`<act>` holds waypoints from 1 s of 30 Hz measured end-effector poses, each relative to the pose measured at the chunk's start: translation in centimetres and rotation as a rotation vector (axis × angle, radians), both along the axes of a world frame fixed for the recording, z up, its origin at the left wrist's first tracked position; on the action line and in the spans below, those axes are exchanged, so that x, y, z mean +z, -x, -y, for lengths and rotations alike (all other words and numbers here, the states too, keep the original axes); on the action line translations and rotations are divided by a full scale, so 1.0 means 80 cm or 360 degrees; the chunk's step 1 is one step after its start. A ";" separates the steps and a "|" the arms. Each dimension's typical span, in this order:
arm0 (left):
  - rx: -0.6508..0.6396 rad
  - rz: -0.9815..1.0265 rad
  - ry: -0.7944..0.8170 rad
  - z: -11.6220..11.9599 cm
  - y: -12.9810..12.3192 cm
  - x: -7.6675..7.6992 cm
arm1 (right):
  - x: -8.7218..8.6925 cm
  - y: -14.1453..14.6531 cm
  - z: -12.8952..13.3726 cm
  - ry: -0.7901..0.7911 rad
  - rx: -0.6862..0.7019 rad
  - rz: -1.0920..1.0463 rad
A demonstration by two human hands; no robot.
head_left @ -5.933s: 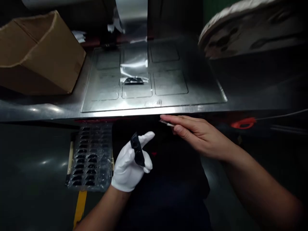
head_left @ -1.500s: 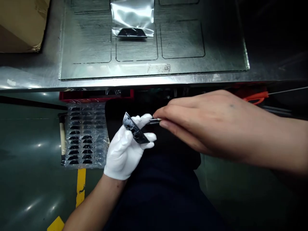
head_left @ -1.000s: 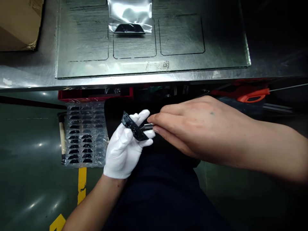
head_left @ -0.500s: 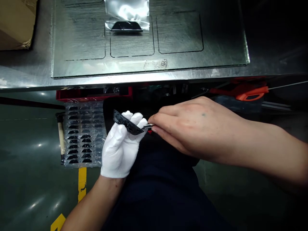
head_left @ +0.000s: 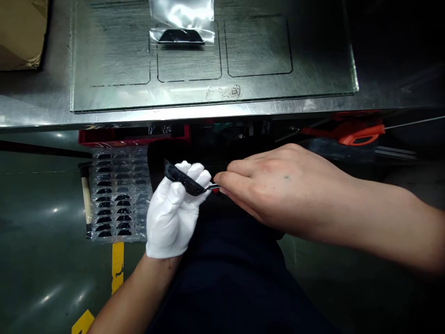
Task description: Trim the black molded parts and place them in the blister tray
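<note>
My left hand [head_left: 174,215], in a white glove, is closed on a black trapezoid plastic part [head_left: 183,178], which tilts down to the right between thumb and fingers. My bare right hand [head_left: 267,181] pinches a thin metal blade tool [head_left: 213,186], perhaps a craft knife; its handle is hidden in the fingers. The tool's tip is at the part's lower right end; whether it touches I cannot tell. On the bench above, a similar black part [head_left: 181,36] lies at the mouth of a clear plastic bag [head_left: 182,11].
A clear blister tray [head_left: 120,195] with several black parts sits left of my gloved hand, below a red bin [head_left: 134,134]. A glass sheet [head_left: 187,90] covers part of the metal bench [head_left: 38,109]. A cardboard box [head_left: 22,35] and an orange-handled tool [head_left: 361,135] flank it.
The black part has turned slightly in my left hand, its face now showing darker. My right hand has shifted a little down with the tool. The whole view has drifted slightly.
</note>
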State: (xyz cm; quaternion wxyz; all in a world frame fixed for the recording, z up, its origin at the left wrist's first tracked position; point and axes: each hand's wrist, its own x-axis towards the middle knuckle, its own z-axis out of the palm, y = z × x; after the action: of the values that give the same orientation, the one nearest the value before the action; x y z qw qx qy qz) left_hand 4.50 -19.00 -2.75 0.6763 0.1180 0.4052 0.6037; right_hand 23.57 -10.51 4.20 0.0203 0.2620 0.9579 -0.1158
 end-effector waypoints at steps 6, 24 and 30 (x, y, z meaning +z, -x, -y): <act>0.0113 -0.0132 -0.0187 0.003 -0.005 -0.002 | -0.007 0.000 0.007 -0.0080 -0.0032 -0.0122; 0.0048 0.0285 -0.0035 -0.010 0.003 0.000 | -0.063 -0.107 -0.163 -0.0570 -0.1131 -0.0626; 0.0066 -0.0077 0.0359 -0.014 0.002 -0.018 | -0.081 -0.109 -0.103 -0.0647 -0.1118 -0.1420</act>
State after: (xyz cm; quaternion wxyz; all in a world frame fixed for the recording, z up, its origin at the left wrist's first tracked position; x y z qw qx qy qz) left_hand 4.33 -17.87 -4.15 0.6628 0.0473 0.4890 0.5651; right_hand 32.28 -2.28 -2.25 -0.4735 0.4875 0.7331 -0.0289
